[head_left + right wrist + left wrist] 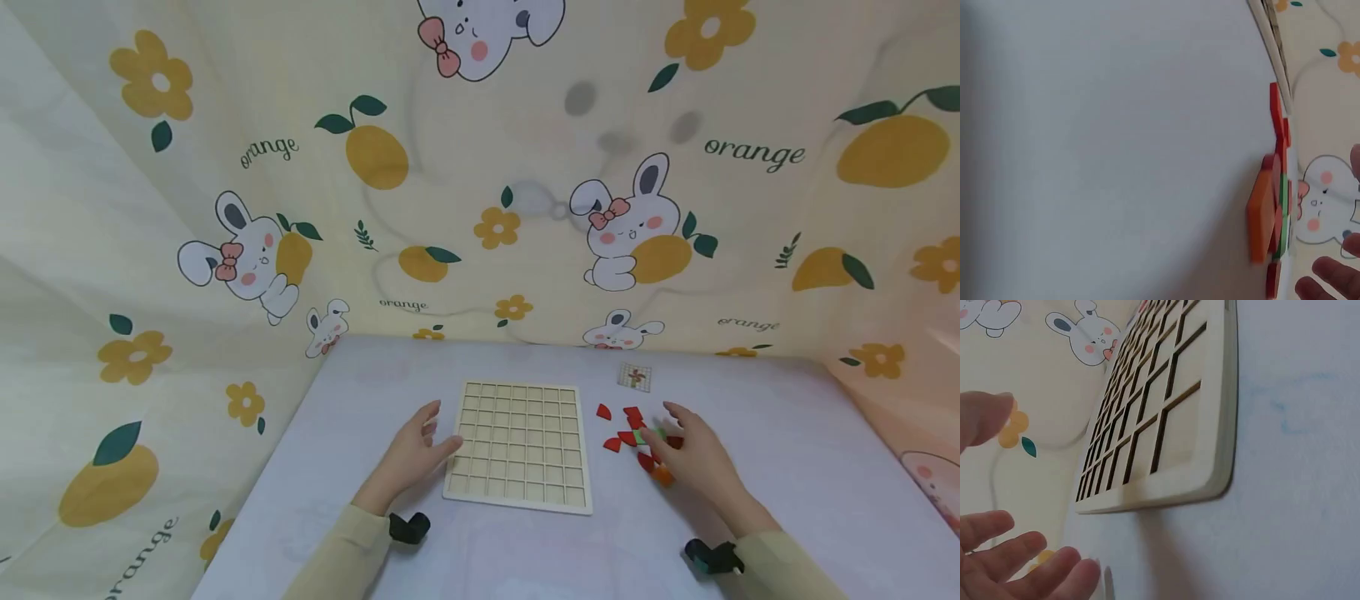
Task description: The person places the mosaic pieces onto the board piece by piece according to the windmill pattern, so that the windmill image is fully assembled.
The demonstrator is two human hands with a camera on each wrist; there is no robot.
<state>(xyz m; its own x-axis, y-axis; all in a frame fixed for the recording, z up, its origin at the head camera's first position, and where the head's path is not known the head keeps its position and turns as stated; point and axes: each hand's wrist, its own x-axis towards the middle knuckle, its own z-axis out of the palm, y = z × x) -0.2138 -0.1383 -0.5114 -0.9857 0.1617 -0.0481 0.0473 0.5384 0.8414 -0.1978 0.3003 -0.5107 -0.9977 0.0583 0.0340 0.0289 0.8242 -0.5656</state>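
A pale wooden grid board point(517, 445) with square recesses lies flat on the table. My left hand point(412, 450) is at its left edge, fingers relaxed and holding nothing; in the left wrist view the thumb and fingers point(1054, 569) stand apart from the board point(1179, 469). To the board's right is a loose group of small red pieces point(634, 417), with green ones point(639, 437) and an orange piece point(663, 476). Over that group hovers my right hand point(697, 454), relaxed, partly hiding some pieces. The right wrist view has the orange piece point(1262, 215) nearest, with fingertips point(1335, 275) beyond.
A small square card point(635, 377) with a red pinwheel-like pattern on a grid lies behind the pieces. The white tabletop point(525, 550) meets a patterned cloth point(450, 208) at its back and left. Black wrist devices point(409, 528) sit at both cuffs.
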